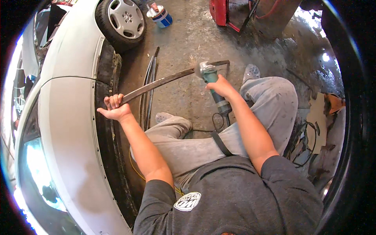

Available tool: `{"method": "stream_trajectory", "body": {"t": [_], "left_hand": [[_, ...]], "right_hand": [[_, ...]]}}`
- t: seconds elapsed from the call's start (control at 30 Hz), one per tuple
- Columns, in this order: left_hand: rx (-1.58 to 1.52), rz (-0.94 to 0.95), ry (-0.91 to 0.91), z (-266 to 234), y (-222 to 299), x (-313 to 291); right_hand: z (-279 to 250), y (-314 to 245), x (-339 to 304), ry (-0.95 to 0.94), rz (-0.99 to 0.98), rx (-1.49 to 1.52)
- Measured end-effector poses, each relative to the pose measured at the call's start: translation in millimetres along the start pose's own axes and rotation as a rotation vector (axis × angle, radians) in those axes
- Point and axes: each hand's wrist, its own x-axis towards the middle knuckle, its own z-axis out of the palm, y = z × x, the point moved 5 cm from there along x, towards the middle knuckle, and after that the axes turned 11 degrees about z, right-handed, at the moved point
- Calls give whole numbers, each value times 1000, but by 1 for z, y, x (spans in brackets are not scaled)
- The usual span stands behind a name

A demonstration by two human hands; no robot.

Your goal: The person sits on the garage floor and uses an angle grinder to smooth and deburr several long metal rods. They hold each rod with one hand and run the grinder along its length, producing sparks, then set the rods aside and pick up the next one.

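Observation:
My left hand [115,108] is closed around the near end of a long, brownish metal bar [160,82], beside the car's sill. The bar slants up and to the right, and its far end bends near the floor. In my right hand [221,87] is a green angle grinder [211,77], gripped around its body. The grinder's head and disc meet the bar near its far end, and a few sparks show just left of it. The disc itself is blurred. A dark power cord runs from the grinder's rear toward my lap.
A pale car body [68,109] with an exposed dark sill fills the left side; its wheel [124,19] stands ahead. Dark strips [150,86] lie on the floor alongside. A blue-and-white bucket [160,17] is beyond, red equipment [219,11] at the far right, cardboard scraps [316,117] at right.

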Motion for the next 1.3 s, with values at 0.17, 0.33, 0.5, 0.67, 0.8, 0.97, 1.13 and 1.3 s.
{"method": "stream_trajectory", "body": {"t": [0.17, 0.33, 0.5, 0.67, 0.8, 0.97, 1.13, 1.3], "left_hand": [[-17, -23, -27, 4, -10, 0], [65, 0, -95, -5, 1, 2], [-8, 13, -23, 9, -2, 2], [-88, -27, -83, 4, -4, -3], [-135, -50, -113, 6, -5, 0], [-120, -54, -138, 22, -7, -12], [-66, -3, -143, 28, -5, -18], [-102, -37, -94, 20, -11, -8]], "right_hand": [[-2, 16, 9, 23, -3, -36], [36, -17, -34, -156, -144, -37], [11, 4, 2, -123, -109, 81], [1, 29, 12, -32, 29, 41], [23, 12, -2, -35, -119, -58], [59, -25, -44, -147, -245, -132], [81, -58, -97, -154, -335, -177], [67, -47, -65, -70, -338, -129]]}}
